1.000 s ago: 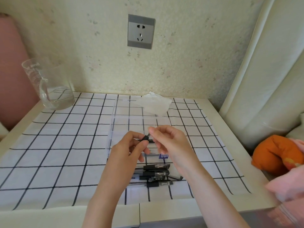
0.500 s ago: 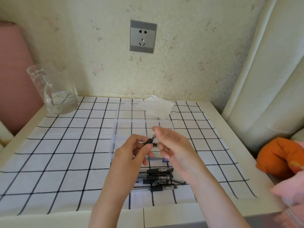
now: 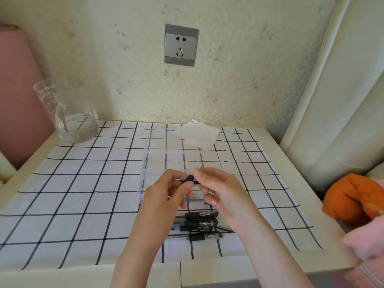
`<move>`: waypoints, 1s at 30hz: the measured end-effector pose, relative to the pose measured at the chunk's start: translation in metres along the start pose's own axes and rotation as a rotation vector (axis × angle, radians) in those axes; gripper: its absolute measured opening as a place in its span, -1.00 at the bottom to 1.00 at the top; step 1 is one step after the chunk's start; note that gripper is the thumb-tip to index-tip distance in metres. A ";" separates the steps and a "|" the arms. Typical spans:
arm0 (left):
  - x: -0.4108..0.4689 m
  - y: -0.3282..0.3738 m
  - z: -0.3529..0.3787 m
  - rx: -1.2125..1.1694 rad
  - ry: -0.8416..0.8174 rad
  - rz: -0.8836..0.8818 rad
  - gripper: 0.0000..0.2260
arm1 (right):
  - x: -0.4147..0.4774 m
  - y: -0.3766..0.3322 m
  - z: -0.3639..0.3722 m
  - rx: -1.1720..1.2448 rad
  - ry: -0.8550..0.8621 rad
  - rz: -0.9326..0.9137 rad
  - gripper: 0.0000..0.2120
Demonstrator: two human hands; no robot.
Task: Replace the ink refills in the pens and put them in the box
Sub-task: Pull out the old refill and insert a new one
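Item: one black pen (image 3: 188,179), held level over the near half of the clear box (image 3: 178,151), clear of its floor. Left hand (image 3: 166,194): thumb and forefinger are closed on the pen's dark barrel from the left, the other fingers curled beneath. Right hand (image 3: 220,190): fingertips are brought up against the pen's right end and pinched on it, so that both hands meet above the box's near wall. Box: transparent, open at the top, set on a black-and-white checked cloth (image 3: 83,183) spread over the bench (image 3: 207,271). Loose pens (image 3: 197,225): a small heap of black-capped pens is laid on the cloth just in front of the box, under the wrists. White tissue (image 3: 197,135): placed behind the box, towards the wall. Glass beaker (image 3: 68,113): stood well to the left of the box and behind it, a little water in it. Wall socket (image 3: 180,45): mounted above and behind the box. Orange soft item (image 3: 353,196): seen well to the right of the box, off the bench.
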State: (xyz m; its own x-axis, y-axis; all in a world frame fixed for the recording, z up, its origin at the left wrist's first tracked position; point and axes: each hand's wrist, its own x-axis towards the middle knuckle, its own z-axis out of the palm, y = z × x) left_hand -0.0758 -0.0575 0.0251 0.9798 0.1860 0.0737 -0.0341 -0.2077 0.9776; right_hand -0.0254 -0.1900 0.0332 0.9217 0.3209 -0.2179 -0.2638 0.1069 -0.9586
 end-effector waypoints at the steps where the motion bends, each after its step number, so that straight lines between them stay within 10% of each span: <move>1: 0.000 0.000 0.000 0.004 -0.006 0.001 -0.95 | 0.000 0.000 0.000 0.000 0.010 0.011 -0.77; 30: 0.000 0.000 0.001 0.003 -0.020 0.010 -0.96 | -0.003 0.003 -0.001 0.096 0.044 0.016 -0.83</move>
State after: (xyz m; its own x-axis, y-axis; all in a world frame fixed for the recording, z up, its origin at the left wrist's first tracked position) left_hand -0.0752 -0.0589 0.0250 0.9831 0.1649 0.0793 -0.0431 -0.2123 0.9763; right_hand -0.0288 -0.1912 0.0306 0.9280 0.2822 -0.2432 -0.3030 0.1922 -0.9334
